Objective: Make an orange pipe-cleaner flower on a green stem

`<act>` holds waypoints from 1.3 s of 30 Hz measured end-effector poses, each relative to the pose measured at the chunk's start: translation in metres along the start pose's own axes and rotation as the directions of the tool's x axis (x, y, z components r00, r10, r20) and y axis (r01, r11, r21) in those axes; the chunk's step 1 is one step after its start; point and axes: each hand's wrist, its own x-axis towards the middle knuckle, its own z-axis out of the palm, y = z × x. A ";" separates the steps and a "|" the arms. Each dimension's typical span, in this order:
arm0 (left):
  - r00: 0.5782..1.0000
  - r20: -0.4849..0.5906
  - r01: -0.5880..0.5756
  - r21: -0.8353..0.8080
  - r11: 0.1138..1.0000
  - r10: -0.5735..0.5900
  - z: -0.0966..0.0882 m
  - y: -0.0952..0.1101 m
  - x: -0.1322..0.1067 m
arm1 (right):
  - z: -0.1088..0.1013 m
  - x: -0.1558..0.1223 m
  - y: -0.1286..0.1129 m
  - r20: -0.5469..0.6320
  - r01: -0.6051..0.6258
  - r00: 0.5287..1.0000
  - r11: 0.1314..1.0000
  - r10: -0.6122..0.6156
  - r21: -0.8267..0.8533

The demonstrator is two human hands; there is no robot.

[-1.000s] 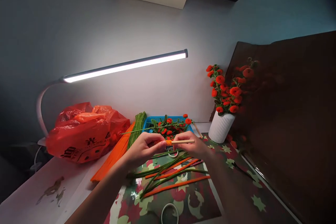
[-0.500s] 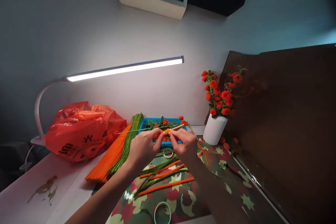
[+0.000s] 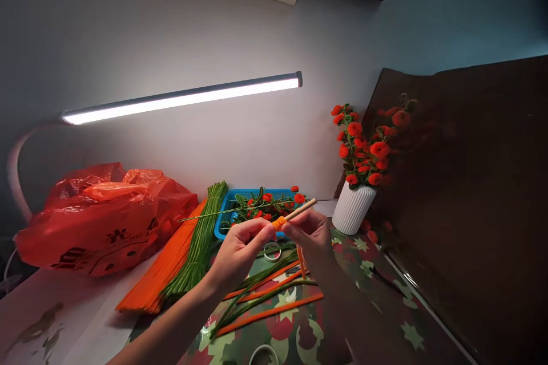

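Note:
My left hand pinches the left end of an orange pipe cleaner coil wound around a thin wooden stick. At the coil's right side, my right hand is closed with thumb and fingertips on the pipe cleaner and stick. The stick slants up to the right past my right fingers. A loose orange length hangs below the right hand. Behind both hands, a blue basket holds red flowers with green stems. A thin green stem sticks out leftward; its other end cannot be made out.
Green pipe cleaners and orange ones lie bundled at left, beside a red plastic bag. Loose strips and tape rolls lie in front. A white vase of red flowers stands right. A lit lamp hangs above.
My hands have shifted slightly right and lower in the view, still gripping the pipe cleaner and stick. More of the stick shows, and the orange tail now hangs below my right hand. The view has tilted down.

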 end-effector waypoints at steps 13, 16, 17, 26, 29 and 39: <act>0.752 0.574 0.559 -0.295 0.775 -0.325 -0.003 -0.019 0.002 | -0.039 0.017 -0.004 0.481 0.102 0.873 0.994 -0.078 -0.025; 0.680 0.656 0.645 -0.324 0.692 -0.327 -0.002 -0.019 -0.002 | -0.036 0.015 0.002 0.464 0.053 0.885 0.999 -0.045 -0.005; 0.664 0.672 0.662 -0.325 0.676 -0.328 -0.002 -0.019 -0.002 | -0.035 0.014 0.003 0.459 0.034 0.888 0.999 -0.028 -0.005; 0.851 0.455 0.265 0.060 0.962 -0.263 -0.014 -0.005 0.002 | -0.052 0.021 -0.023 0.543 0.052 0.832 0.958 0.116 -0.283; 0.861 0.442 0.050 0.416 0.908 -0.250 -0.019 0.006 0.001 | -0.056 0.020 -0.037 0.598 0.156 0.776 0.858 0.200 -0.489; 1.000 0.013 -0.017 0.811 0.585 0.011 -0.019 -0.008 0.003 | -0.022 0.004 -0.014 0.378 0.364 0.925 0.358 -0.034 -0.860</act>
